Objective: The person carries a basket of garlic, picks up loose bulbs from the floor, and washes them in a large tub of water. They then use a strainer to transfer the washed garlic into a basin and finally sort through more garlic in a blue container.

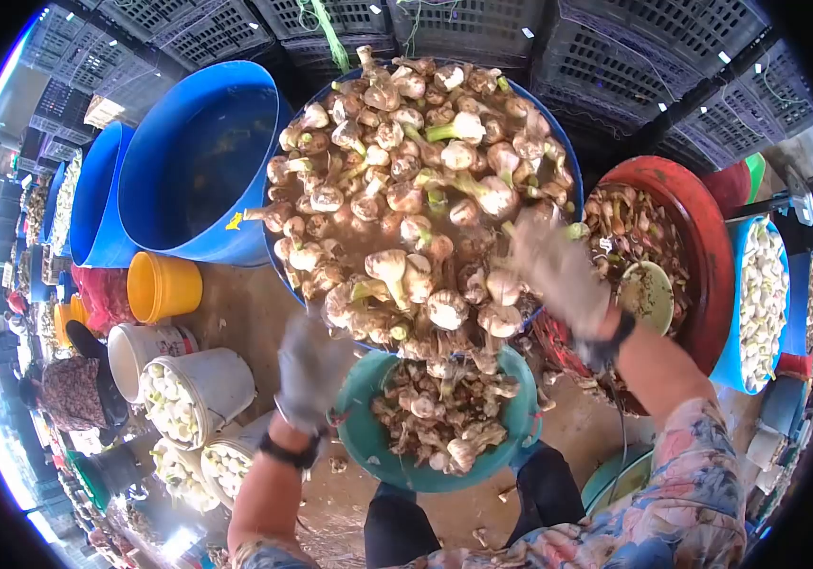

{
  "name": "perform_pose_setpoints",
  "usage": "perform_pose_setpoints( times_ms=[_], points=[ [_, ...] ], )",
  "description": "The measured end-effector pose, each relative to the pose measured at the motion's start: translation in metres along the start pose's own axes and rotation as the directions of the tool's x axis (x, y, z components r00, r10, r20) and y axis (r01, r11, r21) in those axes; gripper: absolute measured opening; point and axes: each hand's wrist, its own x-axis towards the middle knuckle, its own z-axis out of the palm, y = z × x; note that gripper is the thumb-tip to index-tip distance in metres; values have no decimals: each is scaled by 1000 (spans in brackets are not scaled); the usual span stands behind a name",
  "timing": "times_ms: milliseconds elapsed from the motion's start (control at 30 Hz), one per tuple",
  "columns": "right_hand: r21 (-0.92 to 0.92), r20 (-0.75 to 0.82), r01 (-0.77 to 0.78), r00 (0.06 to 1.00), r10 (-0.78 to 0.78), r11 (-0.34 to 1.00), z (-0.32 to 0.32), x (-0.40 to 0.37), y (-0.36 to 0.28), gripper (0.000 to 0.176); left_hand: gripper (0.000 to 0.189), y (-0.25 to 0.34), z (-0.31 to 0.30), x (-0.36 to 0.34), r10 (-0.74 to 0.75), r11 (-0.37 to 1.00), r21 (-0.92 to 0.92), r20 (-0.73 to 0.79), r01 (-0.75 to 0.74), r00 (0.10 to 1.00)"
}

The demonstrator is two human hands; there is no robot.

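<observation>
A big blue tub (566, 142) stands before me, heaped with muddy garlic bulbs (390, 268) in brown water. Some bulbs carry short green stems. My right hand (566, 275), in a pale work glove, is over the tub's right edge among the bulbs, its fingers smeared by motion. Just outside the tub's near left rim is my gloved left hand (313, 368), also blurred; its fingers do not show clearly. Below the tub, between my knees, a green basin (359, 431) holds dirty garlic pieces (454, 417).
To the right, a red tub (714, 284) contains reddish scraps and a pale green bowl (646, 296). White buckets (226, 384) of peeled garlic stand at left, near a yellow bucket (164, 287) and blue barrels (202, 161). Black crates (634, 66) line the back. A person (74, 389) sits far left.
</observation>
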Motion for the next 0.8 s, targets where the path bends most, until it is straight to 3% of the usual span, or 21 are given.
perform_pose_setpoints(
  times_ms=[33, 67, 100, 133, 167, 233, 300, 367, 433, 500, 567, 633, 700, 733, 767, 800],
  points=[
    [-545, -252, 225, 875, -414, 808, -25, 40, -7, 68, 55, -18, -15, 17, 477, 720, 607, -82, -335, 875],
    [-741, -269, 177, 806, -527, 648, -44, 79, -19, 80, 66, -57, -1, 49, 309, 917, 337, -256, -215, 916],
    [-671, -228, 244, 831, -508, 700, -77, 139, 1, 84, 76, -93, 23, 81, 87, 996, 4, -365, -92, 927],
    [-545, -265, 92, 924, -275, 833, -72, 158, -4, 83, 83, -101, 41, 95, 43, 998, 53, -406, -23, 913],
    [-571, -199, 226, 895, -400, 789, -68, 178, 6, 84, 90, -101, 58, 102, -5, 994, 97, -440, 53, 898],
    [-642, 4, 207, 964, -266, 738, -56, 179, 9, 86, 90, -88, 58, 100, -97, 986, 90, -398, 144, 912],
    [-660, -64, 9, 996, -68, 751, -28, 145, 3, 85, 87, -70, 54, 99, -144, 971, 124, -378, 205, 914],
    [-569, 81, 6, 995, 49, 822, -12, 128, 5, 77, 83, -59, 52, 99, -138, 965, 158, -384, 212, 913],
    [-271, 333, -3, 938, 97, 963, 8, 100, 9, 66, 80, -57, 51, 98, -140, 962, 162, -399, 220, 906],
    [-571, 349, 168, 936, 52, 803, 24, 71, -22, 51, 80, -62, 53, 101, -106, 955, 205, -438, 214, 893],
    [-380, 415, 239, 907, -66, 894, 32, 48, 3, 44, 80, -67, 59, 105, -92, 958, 191, -496, 212, 864],
    [-716, 610, 342, 730, 307, 609, 42, 17, 12, 49, 81, -70, 61, 106, -70, 945, 232, -542, 229, 838],
    [-492, 788, 586, 615, 42, 644, 42, 23, 12, 57, 81, -71, 61, 106, -54, 937, 254, -571, 239, 819],
    [-505, 803, 447, 556, 213, 738, 47, 56, -11, 61, 81, -70, 61, 106, -57, 939, 249, -569, 238, 820],
    [-521, 773, 485, 616, 148, 703, 53, 91, -50, 61, 81, -69, 61, 107, -61, 940, 243, -570, 239, 819],
    [-670, 618, 495, 785, 46, 553, 60, 127, -59, 58, 81, -69, 61, 107, -53, 943, 241, -577, 232, 815]
  ],
)
